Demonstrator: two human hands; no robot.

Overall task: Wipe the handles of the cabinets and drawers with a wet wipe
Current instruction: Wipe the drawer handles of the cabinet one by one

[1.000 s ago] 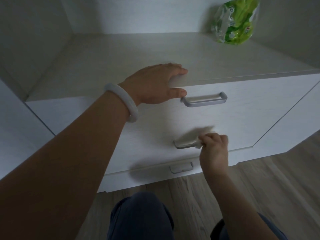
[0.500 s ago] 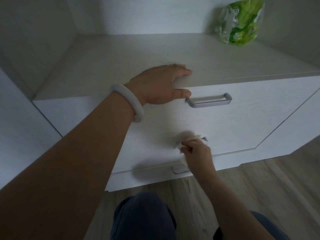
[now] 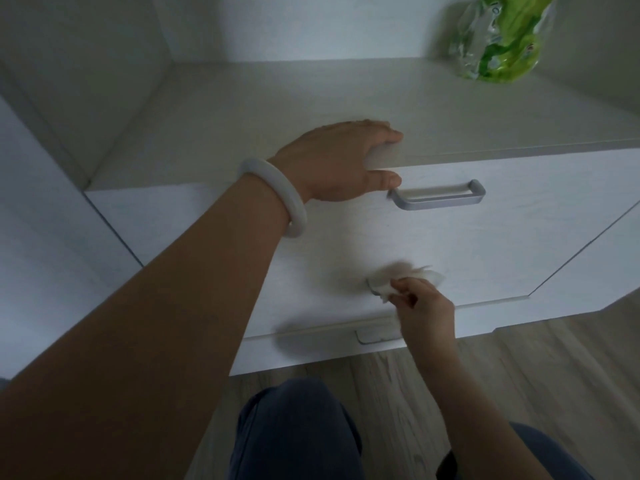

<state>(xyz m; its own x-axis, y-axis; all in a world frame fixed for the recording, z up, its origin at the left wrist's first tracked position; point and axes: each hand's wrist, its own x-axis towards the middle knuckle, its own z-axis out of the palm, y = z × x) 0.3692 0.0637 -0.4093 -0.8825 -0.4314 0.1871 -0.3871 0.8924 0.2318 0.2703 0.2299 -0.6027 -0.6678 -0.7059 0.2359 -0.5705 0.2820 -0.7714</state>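
A person crouched before a low white drawer unit works a wet wipe against the handle of the middle drawer, of which only the left end shows as a short grey corner; the rest lies under the bunched, motion-blurred wipe. The right hand pinches the wipe between curled fingers and thumb, its fingertips partly lost in the blur. The left hand rests on the front edge of the unit's top, fingers laid flat over the surface and thumb pressed against the face of the top drawer, just beside the left end of the top handle, a grey bar in full view and untouched. A white bangle circles the left wrist. The bottom handle is dim, shadowed and half covered by the right wrist, so its shape is hard to make out. At the back right of the unit's top stands a green and clear packet, cut off by the upper edge of the frame, its print unreadable. Dark trouser knees fill the lower edge above a pale wood-look floor.
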